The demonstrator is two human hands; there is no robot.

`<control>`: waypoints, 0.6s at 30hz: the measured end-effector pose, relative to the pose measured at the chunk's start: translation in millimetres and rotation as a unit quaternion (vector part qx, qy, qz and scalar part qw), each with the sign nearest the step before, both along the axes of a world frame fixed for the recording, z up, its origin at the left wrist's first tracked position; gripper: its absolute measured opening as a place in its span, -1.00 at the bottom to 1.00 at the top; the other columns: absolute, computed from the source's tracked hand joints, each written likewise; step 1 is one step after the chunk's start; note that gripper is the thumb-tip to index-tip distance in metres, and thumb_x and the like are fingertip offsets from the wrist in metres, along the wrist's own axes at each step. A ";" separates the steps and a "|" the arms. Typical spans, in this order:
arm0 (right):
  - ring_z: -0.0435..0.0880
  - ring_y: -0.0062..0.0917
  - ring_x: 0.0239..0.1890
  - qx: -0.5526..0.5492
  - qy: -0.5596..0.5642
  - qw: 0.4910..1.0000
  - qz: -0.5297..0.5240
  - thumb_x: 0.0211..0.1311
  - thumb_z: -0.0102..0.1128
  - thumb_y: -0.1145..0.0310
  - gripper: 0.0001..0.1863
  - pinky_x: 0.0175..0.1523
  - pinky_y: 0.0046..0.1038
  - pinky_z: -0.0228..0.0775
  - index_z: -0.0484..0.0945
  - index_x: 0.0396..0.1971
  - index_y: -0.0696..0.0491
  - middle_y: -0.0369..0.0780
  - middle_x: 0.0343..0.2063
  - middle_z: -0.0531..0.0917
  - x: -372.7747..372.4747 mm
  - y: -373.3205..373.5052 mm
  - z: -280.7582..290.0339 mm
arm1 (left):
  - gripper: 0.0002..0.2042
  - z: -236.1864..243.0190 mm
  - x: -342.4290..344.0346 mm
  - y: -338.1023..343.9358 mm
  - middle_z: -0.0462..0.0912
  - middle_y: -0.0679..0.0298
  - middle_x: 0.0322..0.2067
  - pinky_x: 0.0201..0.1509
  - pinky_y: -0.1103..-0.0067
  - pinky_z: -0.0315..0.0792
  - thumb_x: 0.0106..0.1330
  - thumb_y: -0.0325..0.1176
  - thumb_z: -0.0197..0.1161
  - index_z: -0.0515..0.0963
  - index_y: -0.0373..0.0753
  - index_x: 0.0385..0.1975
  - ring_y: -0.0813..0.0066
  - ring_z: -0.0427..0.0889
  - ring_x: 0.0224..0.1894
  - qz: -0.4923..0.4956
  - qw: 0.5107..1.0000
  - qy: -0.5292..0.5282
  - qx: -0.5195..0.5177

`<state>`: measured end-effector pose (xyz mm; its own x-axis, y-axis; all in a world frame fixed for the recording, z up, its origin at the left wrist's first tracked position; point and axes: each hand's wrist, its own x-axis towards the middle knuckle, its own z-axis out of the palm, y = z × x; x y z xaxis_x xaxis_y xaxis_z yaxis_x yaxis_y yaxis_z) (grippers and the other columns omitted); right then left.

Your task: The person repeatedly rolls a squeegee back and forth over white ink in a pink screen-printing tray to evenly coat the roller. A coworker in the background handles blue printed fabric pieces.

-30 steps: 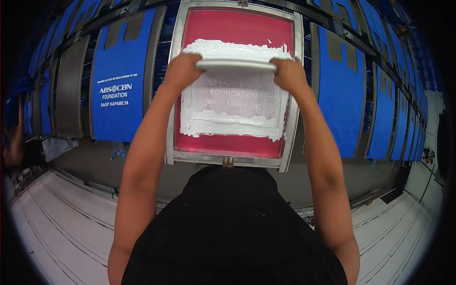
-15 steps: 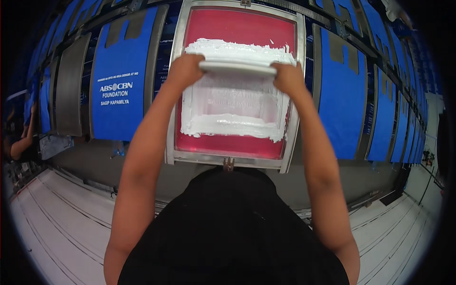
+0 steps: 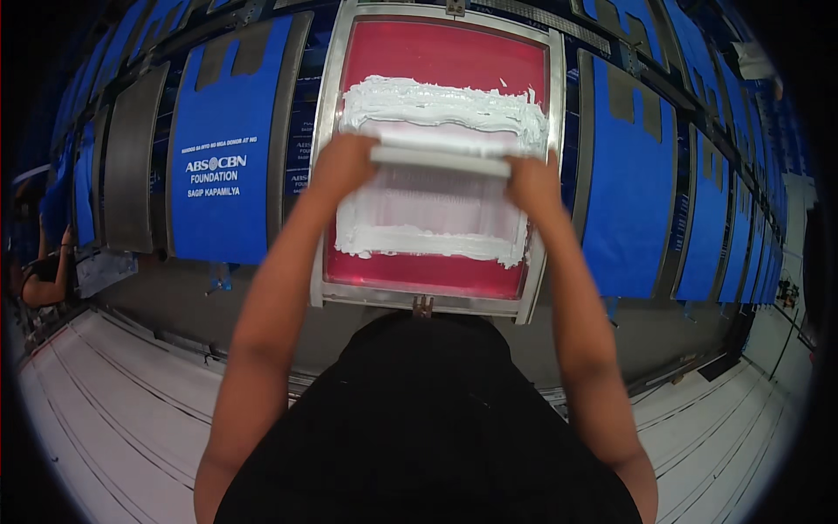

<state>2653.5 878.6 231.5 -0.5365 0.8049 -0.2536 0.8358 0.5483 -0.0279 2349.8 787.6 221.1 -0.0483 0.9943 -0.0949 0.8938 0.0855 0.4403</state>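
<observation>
My left hand (image 3: 347,164) and my right hand (image 3: 532,183) are closed on opposite ends of a pale squeegee bar (image 3: 441,156), slightly blurred. The bar lies across a screen printing frame (image 3: 317,279) with red mesh (image 3: 441,48) inside a metal border. Thick white ink (image 3: 436,94) forms ridges above the bar and near the lower part of the mesh. Between them is a pale pink printing area (image 3: 436,210) with faint lettering, partly streaked with white.
Blue fabric pieces (image 3: 223,231) (image 3: 628,236) with white print or cut-out tops lie on metal boards (image 3: 129,175) in rows on both sides. A co-worker's arm (image 3: 61,266) is at the far left, near blue fabric. A pale floor (image 3: 105,393) shows below.
My hands and the bar have moved down toward my body across the screen, leaving a band of white ink above. At the far left, the co-worker's arms have come further into view.
</observation>
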 end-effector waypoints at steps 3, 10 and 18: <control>0.69 -0.34 -0.20 -0.020 0.008 1.000 0.013 -0.14 0.20 0.42 -0.57 0.21 -0.08 0.17 0.63 -0.13 -0.14 -0.20 -0.36 0.71 -15.8 71.2 19.6 | -0.72 19.7 -9.0 67.7 0.67 0.05 -0.35 -0.13 0.30 0.51 0.00 -0.24 0.40 0.64 -0.20 -0.30 0.07 0.65 -0.23 -0.010 0.999 0.011 -0.033; 0.66 -0.30 -0.20 -0.078 0.062 0.995 0.012 -0.18 0.21 0.53 -0.57 0.40 0.05 -0.07 0.61 -0.17 -0.04 -0.15 -0.39 0.70 36.5 -113.8 44.9 | -0.61 24.7 23.9 -116.1 0.63 0.10 -0.26 0.00 0.30 0.45 -0.17 -0.57 0.32 0.61 -0.24 -0.22 0.09 0.57 -0.16 -0.054 0.995 -0.053 -0.072; 0.67 -0.28 -0.27 0.019 0.040 0.999 -0.001 -0.13 0.16 0.47 -0.56 0.25 0.00 0.16 0.64 -0.13 -0.08 -0.14 -0.42 0.69 -5.0 20.2 0.6 | -0.78 6.1 0.1 25.5 0.67 0.05 -0.42 -0.17 0.29 0.54 -0.05 -0.35 0.37 0.66 -0.19 -0.35 0.07 0.67 -0.31 0.014 0.999 0.032 -0.004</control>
<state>2648.5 898.7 232.2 -0.5515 0.8145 -0.1802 0.8333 0.5478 -0.0742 2349.8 813.1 227.2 -0.0821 0.9917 -0.0985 0.9173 0.1138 0.3815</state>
